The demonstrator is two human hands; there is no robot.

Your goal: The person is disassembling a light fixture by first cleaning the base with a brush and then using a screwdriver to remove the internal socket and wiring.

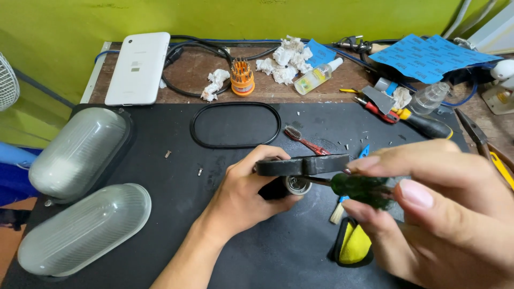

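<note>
- At the frame's centre, the left hand (243, 195) is gripping a flat black lamp base (302, 165), fingers curled around its edge (a metal socket is showing underneath).
- At lower right, the right hand (439, 208) is pinching a dark green screwdriver handle (360, 188); its tip seems to be meeting the base, though blur is hiding the contact.
- At left, two ribbed frosted oval covers (80, 152) are lying on the black mat (160, 176), and an oval rubber gasket (235, 124) is lying above centre.

A black mat (160, 176) covers the wooden bench (187, 75), bearing two frosted lamp covers (80, 150), a rubber gasket (235, 124), and a toothbrush (305, 140).
</note>
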